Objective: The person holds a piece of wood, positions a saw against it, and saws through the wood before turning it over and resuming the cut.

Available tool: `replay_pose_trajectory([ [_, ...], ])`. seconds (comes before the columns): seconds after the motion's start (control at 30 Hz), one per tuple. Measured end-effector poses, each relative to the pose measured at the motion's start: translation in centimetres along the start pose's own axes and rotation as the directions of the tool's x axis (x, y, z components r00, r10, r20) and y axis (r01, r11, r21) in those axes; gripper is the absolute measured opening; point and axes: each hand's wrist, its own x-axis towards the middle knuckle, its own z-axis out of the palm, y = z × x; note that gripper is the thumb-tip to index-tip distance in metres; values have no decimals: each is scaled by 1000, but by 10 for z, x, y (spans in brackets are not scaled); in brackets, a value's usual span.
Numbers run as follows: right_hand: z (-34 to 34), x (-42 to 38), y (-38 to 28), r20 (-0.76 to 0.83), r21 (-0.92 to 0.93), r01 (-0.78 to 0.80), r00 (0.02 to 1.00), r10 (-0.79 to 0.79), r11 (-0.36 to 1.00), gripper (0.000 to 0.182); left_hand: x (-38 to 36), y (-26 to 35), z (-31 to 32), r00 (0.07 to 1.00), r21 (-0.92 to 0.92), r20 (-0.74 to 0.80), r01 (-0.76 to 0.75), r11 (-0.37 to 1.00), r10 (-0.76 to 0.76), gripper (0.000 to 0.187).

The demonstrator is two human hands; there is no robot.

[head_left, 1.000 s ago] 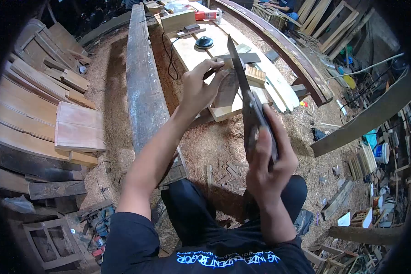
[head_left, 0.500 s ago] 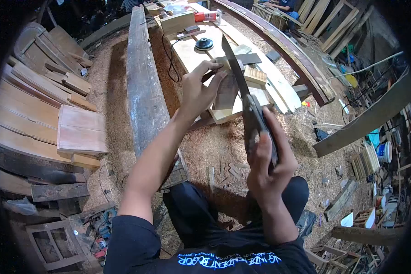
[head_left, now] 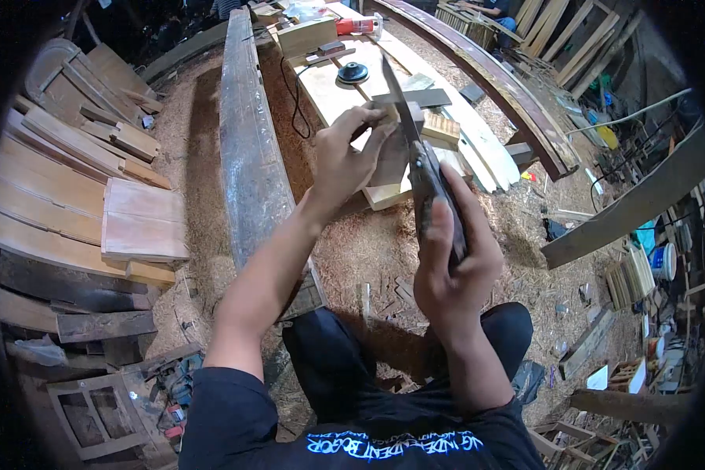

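My right hand (head_left: 456, 262) is wrapped around the handle of a handsaw (head_left: 400, 100), whose long dark blade points away from me over the workbench (head_left: 325, 90). Close to the left of the blade, my left hand (head_left: 346, 147) pinches a small wooden piece (head_left: 387, 114) between thumb and fingers. The fingers partly cover that piece. Below it, a brownish wood block (head_left: 392, 164) stands at the near end of the bench, and the blade passes right by its upper right edge.
On the bench lie a black round pad (head_left: 352, 73), a red power tool (head_left: 356, 27) and a ridged wood block (head_left: 440, 129). A long thick plank (head_left: 247, 133) runs along the left. Wood panels (head_left: 145, 219) stack at far left. Shavings cover the floor. Another person (head_left: 493, 12) sits at the back.
My right hand and the saw have moved slightly forward and to the left. My left hand keeps its pinch in nearly the same spot. The whole view has shifted a little.
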Motion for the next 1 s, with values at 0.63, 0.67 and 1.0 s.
replay_pose_trajectory([
  [0.63, 1, 0, -2, -18, -21, 44, 999, -44, 999, 40, -2, 3, 0, 1000, -3, 10, -15, 1000, 15, 23],
  [0.67, 2, 2, -2, 25, -30, -23, 999, 24, 999, 41, -1, 5, -1, 1000, -7, -1, 2, 1000, -2, 22],
  [1.0, -2, 3, -1, 32, -42, -16, 999, 18, 999, 38, 2, 1, -2, 998, 2, 13, 64, 998, -64, 22],
])
